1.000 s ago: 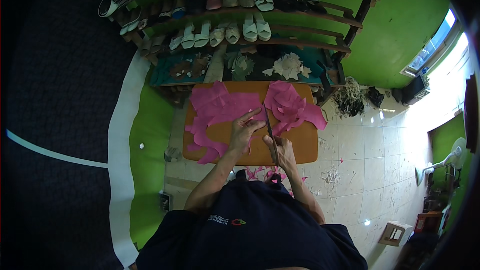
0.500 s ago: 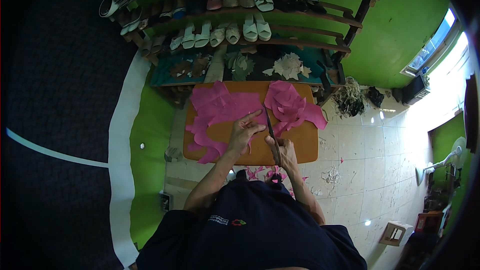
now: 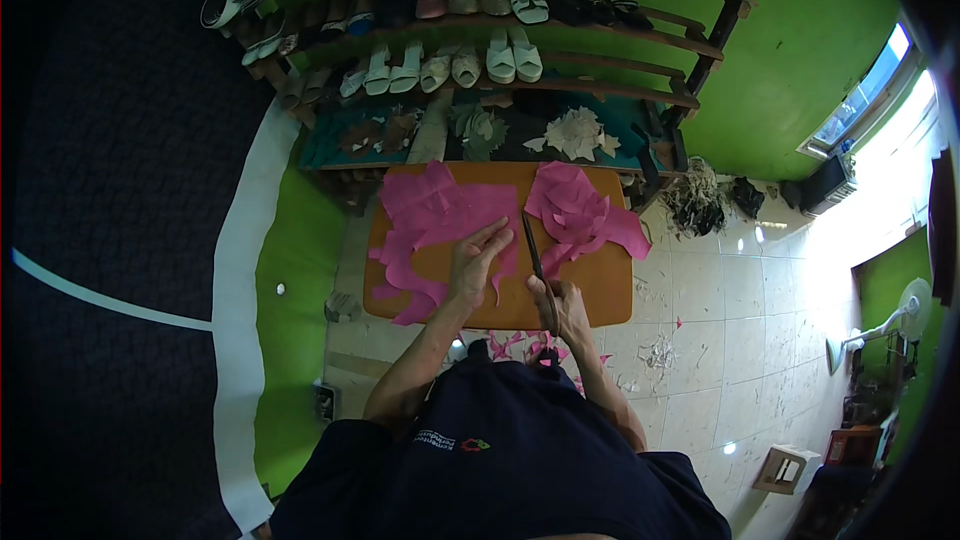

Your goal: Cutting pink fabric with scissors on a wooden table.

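Near the front of the orange-brown table [image 3: 575,305], my right hand [image 3: 568,308] grips a pair of dark long-bladed scissors [image 3: 535,250] by the handles. The blades look closed and point away from me, just right of a pink sheet's edge. That pink sheet [image 3: 492,202] is thin and limp and lies over the left half of the table. My left hand [image 3: 474,265] pinches its right part, with the fingers together and a narrow strip hanging below. Right of the blades sits a loose heap of cut pink pieces [image 3: 570,210]. The left fingertips partly cover the sheet.
Behind the table rises a wooden shelf rack [image 3: 600,90] with rows of shoes [image 3: 465,68] and cut scraps [image 3: 578,132]. Pink offcuts [image 3: 510,345] lie on the floor by my feet. A bag of shreds [image 3: 697,195] and a white fan [image 3: 910,310] stand at the right.
My left hand has shifted slightly left and down, its fingers drawn together from a more spread pose. The scissors have moved slightly left in the picture, still in my right hand.
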`<state>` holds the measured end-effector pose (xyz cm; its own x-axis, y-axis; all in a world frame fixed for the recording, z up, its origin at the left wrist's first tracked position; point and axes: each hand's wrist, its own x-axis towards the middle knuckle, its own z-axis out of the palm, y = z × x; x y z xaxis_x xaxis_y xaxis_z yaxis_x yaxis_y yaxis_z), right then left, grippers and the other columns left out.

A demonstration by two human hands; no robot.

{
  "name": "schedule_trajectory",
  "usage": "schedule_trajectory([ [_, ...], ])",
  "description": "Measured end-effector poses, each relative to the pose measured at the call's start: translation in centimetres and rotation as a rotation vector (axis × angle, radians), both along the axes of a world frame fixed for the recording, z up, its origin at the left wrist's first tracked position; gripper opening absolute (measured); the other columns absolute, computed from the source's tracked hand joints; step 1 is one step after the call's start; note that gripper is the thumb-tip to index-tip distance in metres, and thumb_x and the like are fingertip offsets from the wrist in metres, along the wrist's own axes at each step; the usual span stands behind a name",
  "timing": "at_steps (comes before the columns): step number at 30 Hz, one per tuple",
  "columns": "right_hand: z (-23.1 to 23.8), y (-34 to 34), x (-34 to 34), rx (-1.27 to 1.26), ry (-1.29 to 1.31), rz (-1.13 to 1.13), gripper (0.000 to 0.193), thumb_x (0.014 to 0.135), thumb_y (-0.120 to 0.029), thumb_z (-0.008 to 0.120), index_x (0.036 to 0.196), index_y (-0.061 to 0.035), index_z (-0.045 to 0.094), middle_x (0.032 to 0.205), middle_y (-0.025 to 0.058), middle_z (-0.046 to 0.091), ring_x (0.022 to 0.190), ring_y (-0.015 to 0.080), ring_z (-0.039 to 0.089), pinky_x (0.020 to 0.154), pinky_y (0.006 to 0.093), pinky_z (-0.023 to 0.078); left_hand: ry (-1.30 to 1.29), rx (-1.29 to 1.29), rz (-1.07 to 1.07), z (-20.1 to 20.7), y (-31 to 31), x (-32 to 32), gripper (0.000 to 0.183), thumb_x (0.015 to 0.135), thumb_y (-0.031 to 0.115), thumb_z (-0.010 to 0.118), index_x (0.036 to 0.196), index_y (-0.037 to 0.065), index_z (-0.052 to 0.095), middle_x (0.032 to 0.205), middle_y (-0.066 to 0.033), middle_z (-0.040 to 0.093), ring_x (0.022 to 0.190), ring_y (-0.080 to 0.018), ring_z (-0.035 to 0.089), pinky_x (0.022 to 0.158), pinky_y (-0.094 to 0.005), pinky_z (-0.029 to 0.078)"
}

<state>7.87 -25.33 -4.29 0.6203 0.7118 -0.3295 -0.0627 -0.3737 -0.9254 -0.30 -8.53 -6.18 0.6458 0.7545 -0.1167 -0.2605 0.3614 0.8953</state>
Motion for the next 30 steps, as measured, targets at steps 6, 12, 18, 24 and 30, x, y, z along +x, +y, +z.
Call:
schedule_trajectory([
  [6,-0.4,0.3,-0.3,0.023,0.036,0.034,0.063,0.088,-0.063,0.062,0.08,0.0002,0.059,0.059,0.0001,0.049,0.051,0.0099,0.05,0.047,0.0284,0.042,0.002,-0.063,-0.008,1.5,-0.5,0.1,0.033,0.084,-0.003,0.072,0.117,-0.002,0.067,0.103,-0.0101,0.071,0.092,-0.0132,0.067,0.087,-0.0233,0.053],
  [12,-0.3,0.7,-1.0,0.021,-0.027,0.065,0.073,0.084,-0.07,0.062,0.08,0.0036,0.062,0.059,0.0076,0.05,0.053,0.017,0.055,0.051,0.0343,0.048,-0.072,-0.089,0.017,0.5,-0.5,0.3,0.035,0.085,-0.005,0.07,0.119,-0.004,0.065,0.104,-0.0126,0.071,0.094,-0.0156,0.068,0.091,-0.0261,0.053],
  [18,-0.2,0.6,-1.2,0.047,-0.055,0.03,0.069,0.086,-0.066,0.063,0.085,0.0029,0.062,0.057,0.0051,0.049,0.051,0.0147,0.053,0.049,0.0334,0.043,-0.047,-0.053,0.02,0.5,-1.2,0.7,0.039,0.085,-0.005,0.069,0.123,-0.005,0.063,0.094,-0.0092,0.07,0.088,-0.0134,0.068,0.088,-0.0257,0.053],
  [24,0.5,0.7,-1.5,0.047,-0.067,0.009,0.065,0.087,-0.063,0.064,0.08,0.0012,0.058,0.055,0.0025,0.042,0.05,0.0124,0.044,0.048,0.0335,0.036,-0.017,-0.003,0.075,1.3,-2.2,1.1,0.04,0.085,-0.004,0.069,0.125,-0.005,0.062,0.086,-0.0054,0.068,0.084,-0.0116,0.067,0.087,-0.0252,0.053],
  [30,-2.2,0.7,-1.2,0.027,-0.102,-0.042,0.07,0.085,-0.066,0.064,0.072,0.0028,0.055,0.054,0.0038,0.039,0.054,0.0132,0.038,0.05,0.0373,0.032,-0.04,-0.008,0.054,0.4,-1.9,1.3,0.042,0.086,-0.003,0.069,0.127,-0.005,0.06,0.085,-0.0049,0.069,0.084,-0.0109,0.067,0.088,-0.0249,0.053],
])
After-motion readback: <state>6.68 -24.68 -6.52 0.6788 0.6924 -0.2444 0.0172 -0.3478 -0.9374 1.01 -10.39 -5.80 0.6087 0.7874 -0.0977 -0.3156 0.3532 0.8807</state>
